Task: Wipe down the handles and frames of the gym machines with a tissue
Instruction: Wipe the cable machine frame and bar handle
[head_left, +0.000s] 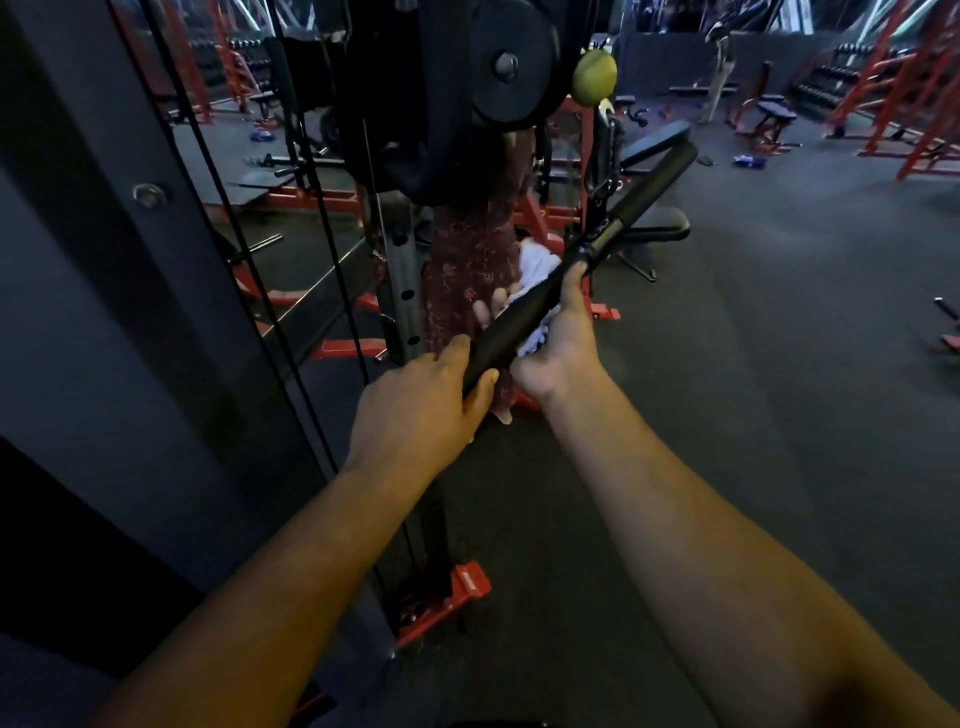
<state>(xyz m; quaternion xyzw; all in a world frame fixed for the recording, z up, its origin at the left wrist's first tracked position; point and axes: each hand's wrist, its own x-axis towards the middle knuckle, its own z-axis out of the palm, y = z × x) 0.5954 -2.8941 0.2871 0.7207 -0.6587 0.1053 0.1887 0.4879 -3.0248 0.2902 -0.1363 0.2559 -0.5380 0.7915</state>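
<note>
While your left hand grips the long black rubber-sleeved cable bar, your right hand presses the crumpled white tissue against it; next, likely slide outward.

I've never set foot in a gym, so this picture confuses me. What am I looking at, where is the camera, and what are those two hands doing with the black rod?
The camera sits on the person's head and looks down, so the two bare arms are their own. The black rod is a bar handle that hangs from a cable machine; the dark upright frame with thin cables stands on the left. The left hand grips the near end of the bar. The right hand holds the bar further along with a pale tissue bunched behind it, evidently for wiping. Behind, on the dark rubber floor, stand red racks and padded benches, with a few blue scraps lying about.
</note>
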